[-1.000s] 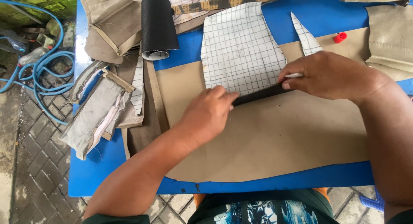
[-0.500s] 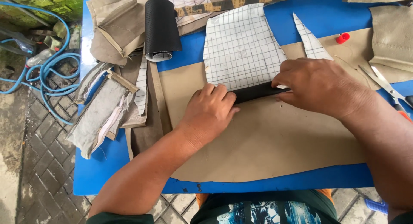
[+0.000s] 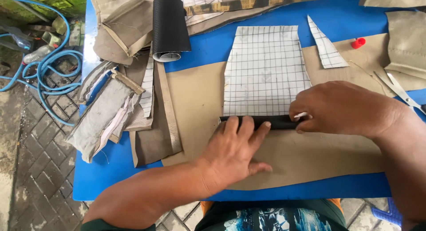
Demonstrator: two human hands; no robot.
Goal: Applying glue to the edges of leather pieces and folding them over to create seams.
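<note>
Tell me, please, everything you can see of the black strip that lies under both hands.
The black strip is narrow, dark and matte, perhaps a ruler or a band of leatherette; which one cannot be told. It lies flat and nearly level along the bottom edge of the gridded white pattern piece, on top of the tan sheet. The left hand presses its fingers over the strip's left end, and the right hand covers its right end, with a thin white marker at the fingertips.

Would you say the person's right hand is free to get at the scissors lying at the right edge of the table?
Probably yes. The scissors lie bare on the tan sheet, just beyond the right hand, nothing covering them. But that hand already pinches a small white marker against the black strip.
</note>
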